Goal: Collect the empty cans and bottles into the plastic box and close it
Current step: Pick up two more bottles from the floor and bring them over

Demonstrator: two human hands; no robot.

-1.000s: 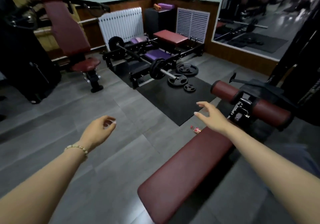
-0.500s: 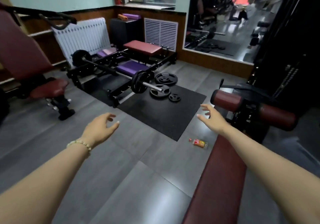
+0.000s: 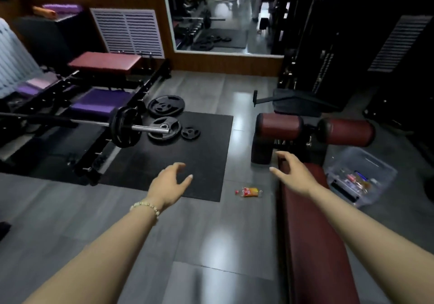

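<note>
Small crushed plastic bottle with orange-red label (image 3: 249,191): flat on grey floor, long axis left-right, cap leftward, between both hands, below them in view. Right hand (image 3: 293,178) slightly nearer; left hand (image 3: 169,182) opposite. Each grip apart, empty. Clear plastic box (image 3: 359,176): right of maroon padded bench (image 3: 312,245), lid off.

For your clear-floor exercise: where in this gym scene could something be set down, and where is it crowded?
Free: the grey floor tiles between the black mat and the red bench, apart from the bottle lying there. The mat's near right part is also bare. Crowded: the mat's far left, with weight plates and the barbell; the plastic box already holds items.
</note>
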